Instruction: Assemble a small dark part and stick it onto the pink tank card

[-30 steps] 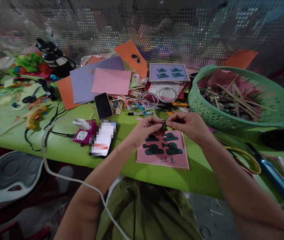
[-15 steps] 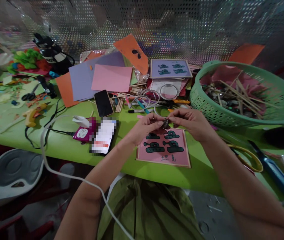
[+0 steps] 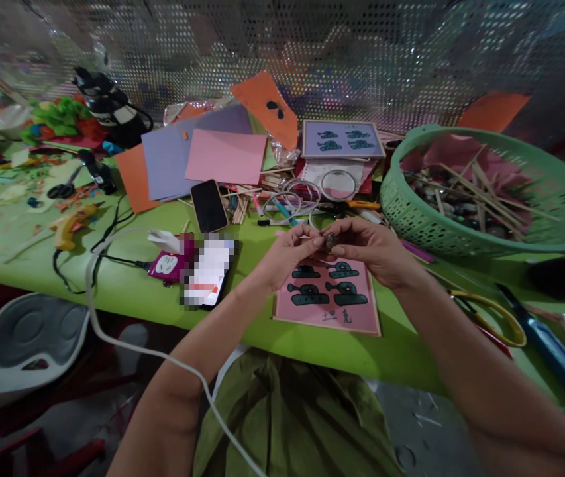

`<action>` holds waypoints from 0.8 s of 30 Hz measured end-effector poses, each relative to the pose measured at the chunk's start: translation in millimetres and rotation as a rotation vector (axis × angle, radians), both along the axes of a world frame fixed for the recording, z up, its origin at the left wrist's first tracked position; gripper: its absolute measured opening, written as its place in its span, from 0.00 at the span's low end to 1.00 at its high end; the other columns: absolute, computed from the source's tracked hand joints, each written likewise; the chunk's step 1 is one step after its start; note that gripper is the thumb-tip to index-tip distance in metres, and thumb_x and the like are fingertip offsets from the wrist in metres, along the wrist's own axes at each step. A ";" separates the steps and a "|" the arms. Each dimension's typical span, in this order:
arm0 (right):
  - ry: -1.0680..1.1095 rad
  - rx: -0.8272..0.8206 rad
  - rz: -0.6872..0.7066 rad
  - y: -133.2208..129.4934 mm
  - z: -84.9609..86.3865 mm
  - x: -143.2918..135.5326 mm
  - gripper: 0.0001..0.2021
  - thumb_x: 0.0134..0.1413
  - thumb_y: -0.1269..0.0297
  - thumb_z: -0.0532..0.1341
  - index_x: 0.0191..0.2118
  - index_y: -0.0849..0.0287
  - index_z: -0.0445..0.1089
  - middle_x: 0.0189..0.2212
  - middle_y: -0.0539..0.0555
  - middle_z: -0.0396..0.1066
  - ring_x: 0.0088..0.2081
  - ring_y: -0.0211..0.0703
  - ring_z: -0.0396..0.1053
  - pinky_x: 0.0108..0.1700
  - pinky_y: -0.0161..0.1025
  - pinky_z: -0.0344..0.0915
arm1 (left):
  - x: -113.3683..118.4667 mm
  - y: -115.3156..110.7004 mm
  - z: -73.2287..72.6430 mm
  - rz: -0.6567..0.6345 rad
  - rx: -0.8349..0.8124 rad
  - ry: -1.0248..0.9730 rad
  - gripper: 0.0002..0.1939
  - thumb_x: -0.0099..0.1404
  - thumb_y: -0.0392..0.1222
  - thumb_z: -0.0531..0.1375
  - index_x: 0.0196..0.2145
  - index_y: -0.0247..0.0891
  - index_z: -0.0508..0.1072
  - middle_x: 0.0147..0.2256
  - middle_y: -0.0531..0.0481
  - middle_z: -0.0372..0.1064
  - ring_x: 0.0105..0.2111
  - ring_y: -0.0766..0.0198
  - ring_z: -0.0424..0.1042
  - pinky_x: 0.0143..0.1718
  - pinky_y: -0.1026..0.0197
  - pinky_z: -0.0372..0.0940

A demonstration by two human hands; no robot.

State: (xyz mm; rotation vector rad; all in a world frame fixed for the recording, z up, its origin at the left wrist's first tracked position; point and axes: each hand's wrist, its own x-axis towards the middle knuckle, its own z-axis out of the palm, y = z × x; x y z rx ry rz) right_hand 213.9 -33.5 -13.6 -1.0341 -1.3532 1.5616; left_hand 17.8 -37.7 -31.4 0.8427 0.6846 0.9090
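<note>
Between my fingertips is a small, dark, rounded thing that looks like a pebble (image 3: 330, 241). My left hand (image 3: 298, 249) pinches it from the left, thumb and forefinger pressed together. From the right, my right hand (image 3: 372, 249) has its thumb and fingers closed around its other side. Both hands hover over the top edge of a pink card (image 3: 334, 323), which has dark green tank shapes, pale strip edging and handwritten characters along the bottom. My fingers hide part of the pebble and the card's upper edge.
A green basket (image 3: 395, 207) of sticks and stones stands right. Behind lie a purple card with tanks (image 3: 342, 139), coloured paper (image 3: 226, 156) and rings. Phones (image 3: 209, 207), tissues (image 3: 165, 264) and a yellow glue gun (image 3: 71, 228) lie left. A white cable (image 3: 183, 363) crosses my left arm; scissors (image 3: 513, 318) lie right.
My right hand has turned, its thumb now lower and its fingers curled over the pebble. The pebble shows higher between the fingertips. The whole view has shifted slightly.
</note>
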 end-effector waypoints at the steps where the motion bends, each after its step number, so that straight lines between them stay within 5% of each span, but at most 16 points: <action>1: -0.015 0.017 -0.016 -0.7 -0.3 -0.2 0.23 0.36 0.49 0.82 0.37 0.53 0.78 0.33 0.50 0.77 0.33 0.44 0.75 0.40 0.45 0.76 | 0.1 0.0 -0.3 0.003 0.008 0.000 0.23 0.57 0.53 0.75 0.34 0.39 0.68 0.29 0.55 0.74 0.30 0.65 0.79 0.39 0.60 0.74; 14: -0.442 0.510 -0.243 -10.4 4.4 6.0 0.10 0.52 0.58 0.73 0.39 0.53 0.77 0.37 0.55 0.79 0.41 0.52 0.77 0.45 0.50 0.75 | -4.5 3.4 3.2 0.090 0.050 0.198 0.11 0.65 0.47 0.69 0.35 0.37 0.74 0.35 0.50 0.79 0.32 0.69 0.76 0.39 0.62 0.70; 24: -0.750 0.440 -0.310 -34.2 -13.1 38.9 0.14 0.55 0.49 0.71 0.38 0.53 0.80 0.35 0.56 0.81 0.35 0.51 0.76 0.38 0.48 0.73 | -6.1 1.7 9.1 0.161 0.111 0.163 0.08 0.67 0.44 0.67 0.35 0.38 0.75 0.34 0.51 0.78 0.30 0.71 0.74 0.35 0.66 0.69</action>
